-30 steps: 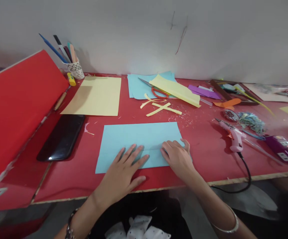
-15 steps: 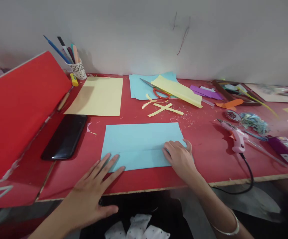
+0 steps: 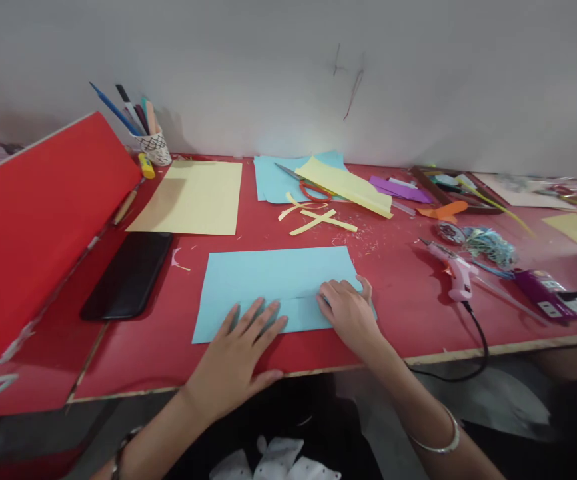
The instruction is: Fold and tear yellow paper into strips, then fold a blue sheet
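Observation:
A folded sheet of light blue paper (image 3: 273, 270) lies on the red table in front of me. A flap runs along its near side, its edge crossing the sheet lengthwise. My left hand (image 3: 241, 350) rests on the near flap, left of the middle, fingers spread and thumb apart. Toward the right end of the paper, my right hand (image 3: 349, 310) presses on the flap with its fingers curled and bunched. What lies under those fingertips is hidden.
Left are a black phone (image 3: 128, 277) and a red board (image 3: 43, 233). Behind the paper lie a cream sheet (image 3: 203, 200), red-handled scissors (image 3: 315, 193) and yellow paper strips (image 3: 313, 223). A pink glue gun (image 3: 456, 270) with a black cord sits right.
My left hand has slid right along the paper's near flap, from its left end toward the middle. My right hand stays at the right end. The view has shifted slightly.

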Action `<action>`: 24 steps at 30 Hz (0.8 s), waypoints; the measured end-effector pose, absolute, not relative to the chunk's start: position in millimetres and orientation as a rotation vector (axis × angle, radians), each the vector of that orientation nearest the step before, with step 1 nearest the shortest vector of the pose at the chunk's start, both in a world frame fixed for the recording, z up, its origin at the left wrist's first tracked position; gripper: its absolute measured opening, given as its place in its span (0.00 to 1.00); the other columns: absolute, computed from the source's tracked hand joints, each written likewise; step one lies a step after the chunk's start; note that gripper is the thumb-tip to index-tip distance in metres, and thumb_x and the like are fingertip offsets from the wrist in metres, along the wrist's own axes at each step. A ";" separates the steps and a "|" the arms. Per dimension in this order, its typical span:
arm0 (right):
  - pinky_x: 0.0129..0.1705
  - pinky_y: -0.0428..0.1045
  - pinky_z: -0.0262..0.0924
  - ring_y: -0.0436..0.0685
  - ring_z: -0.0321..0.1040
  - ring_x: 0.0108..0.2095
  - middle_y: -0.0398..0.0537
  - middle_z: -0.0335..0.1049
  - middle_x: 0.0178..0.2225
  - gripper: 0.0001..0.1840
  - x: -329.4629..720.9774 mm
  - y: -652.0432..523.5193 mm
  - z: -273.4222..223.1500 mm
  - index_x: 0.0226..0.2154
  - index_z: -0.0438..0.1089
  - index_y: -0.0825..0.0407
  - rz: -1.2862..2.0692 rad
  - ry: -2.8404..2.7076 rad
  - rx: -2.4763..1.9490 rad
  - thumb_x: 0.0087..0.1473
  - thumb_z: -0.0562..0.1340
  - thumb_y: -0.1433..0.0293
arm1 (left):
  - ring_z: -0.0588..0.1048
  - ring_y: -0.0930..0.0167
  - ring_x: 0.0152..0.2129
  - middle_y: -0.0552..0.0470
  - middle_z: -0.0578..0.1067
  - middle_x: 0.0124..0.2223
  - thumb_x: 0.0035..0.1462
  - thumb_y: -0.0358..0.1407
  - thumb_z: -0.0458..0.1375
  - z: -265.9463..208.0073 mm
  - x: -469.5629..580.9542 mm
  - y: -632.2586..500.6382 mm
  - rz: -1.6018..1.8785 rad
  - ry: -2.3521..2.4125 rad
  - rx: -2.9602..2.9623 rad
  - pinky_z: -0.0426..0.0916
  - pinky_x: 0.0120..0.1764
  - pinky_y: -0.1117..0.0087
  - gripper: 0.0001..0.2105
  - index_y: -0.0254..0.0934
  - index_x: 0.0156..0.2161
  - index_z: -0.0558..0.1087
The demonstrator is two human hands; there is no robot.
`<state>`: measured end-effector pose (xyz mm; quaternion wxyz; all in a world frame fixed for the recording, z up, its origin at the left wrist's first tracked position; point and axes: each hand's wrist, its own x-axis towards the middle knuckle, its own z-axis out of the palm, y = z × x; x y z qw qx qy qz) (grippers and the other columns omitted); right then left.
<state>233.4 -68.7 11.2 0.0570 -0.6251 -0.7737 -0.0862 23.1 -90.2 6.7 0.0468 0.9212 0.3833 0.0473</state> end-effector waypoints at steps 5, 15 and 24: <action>0.37 0.50 0.39 0.52 0.60 0.29 0.42 0.66 0.24 0.09 237.2 -68.9 9.5 0.24 0.62 0.52 -0.210 -2.343 -1.887 0.53 0.51 0.71 | 0.46 0.54 0.56 0.51 0.48 0.61 0.48 0.54 0.46 6.5 34.0 -90.5 0.027 1.162 2.690 0.44 0.49 0.41 0.31 0.49 0.57 0.48; 0.33 0.46 0.42 0.51 0.59 0.28 0.42 0.64 0.25 0.12 271.8 -71.5 8.4 0.24 0.61 0.52 -0.037 -2.294 -1.790 0.55 0.48 0.68 | 0.44 0.52 0.56 0.48 0.46 0.61 0.42 0.52 0.55 7.5 27.6 -94.7 -0.049 1.237 2.623 0.41 0.48 0.39 0.36 0.51 0.56 0.48; 0.37 0.49 0.43 0.52 0.58 0.28 0.44 0.63 0.25 0.15 273.8 -76.1 10.4 0.24 0.62 0.52 -0.324 -2.284 -1.953 0.56 0.46 0.68 | 0.45 0.51 0.55 0.47 0.46 0.61 0.41 0.54 0.53 4.7 23.4 -93.8 -0.060 1.221 2.638 0.41 0.47 0.38 0.36 0.52 0.56 0.48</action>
